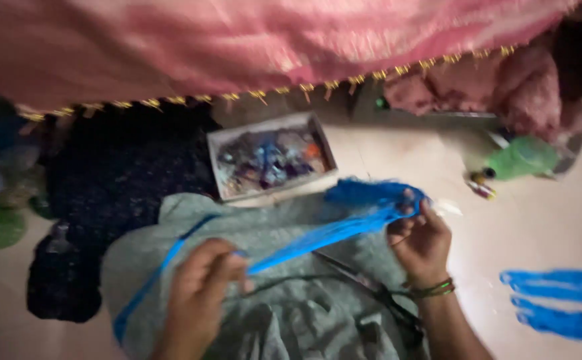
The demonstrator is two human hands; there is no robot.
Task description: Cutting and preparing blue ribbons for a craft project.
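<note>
Blue thread bundle [344, 223] stretches taut between my hands over grey cloth [291, 313]: left hand [201, 290] pinches it at seven o'clock, right hand [423, 241] grips its bunched end at two; keeping tension even looks wise.

Blue yarn [344, 227] stretched between two hands, over a grey cloth.

Bright blue, many thin strands bunched into one flat band. Pulled taut on a slant: low end pinched at the left hand [201, 293], high end gripped by the right hand [421, 240]. At the right end it fluffs into a loose, fuzzy clump above the fingers. From the left hand a thinner blue strand loops down and left along the cloth edge, slack, then curves back up toward the middle. Picture is motion-blurred, so single strands can't be told apart. More blue yarn lies apart on the floor [558, 303], far right, in a few rough stripes.
</note>
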